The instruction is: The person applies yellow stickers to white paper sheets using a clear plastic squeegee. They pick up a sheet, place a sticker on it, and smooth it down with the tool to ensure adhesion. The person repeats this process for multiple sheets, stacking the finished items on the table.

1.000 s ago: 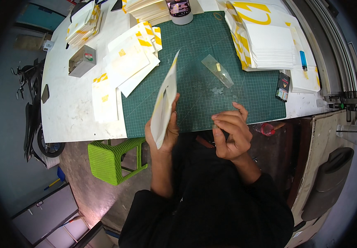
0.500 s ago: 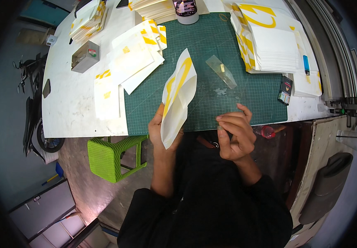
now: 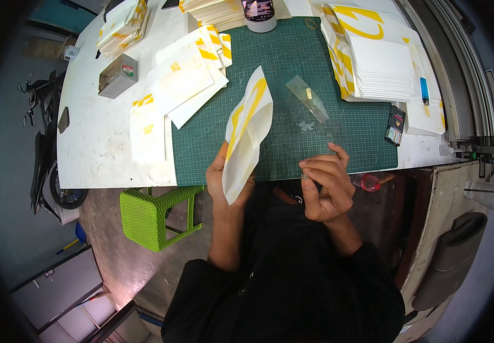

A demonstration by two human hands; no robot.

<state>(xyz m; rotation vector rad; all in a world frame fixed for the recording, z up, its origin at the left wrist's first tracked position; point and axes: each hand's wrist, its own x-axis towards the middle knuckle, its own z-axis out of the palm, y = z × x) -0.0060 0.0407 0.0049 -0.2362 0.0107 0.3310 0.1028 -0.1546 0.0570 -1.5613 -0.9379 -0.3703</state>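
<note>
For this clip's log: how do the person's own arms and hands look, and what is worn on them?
Both hands are bare, with no gloves. No rings or watch can be made out. The left hand leads to a forearm bare up to about the elbow. The right hand has a bare wrist, and a black sleeve starts partway up the forearm. The garment is plain black, with no markings visible.

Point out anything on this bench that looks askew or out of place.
The loose white-and-yellow sheets left of the green cutting mat lie fanned and crooked, unlike the squared stack on the right. Nothing looks spilled or damaged.
</note>
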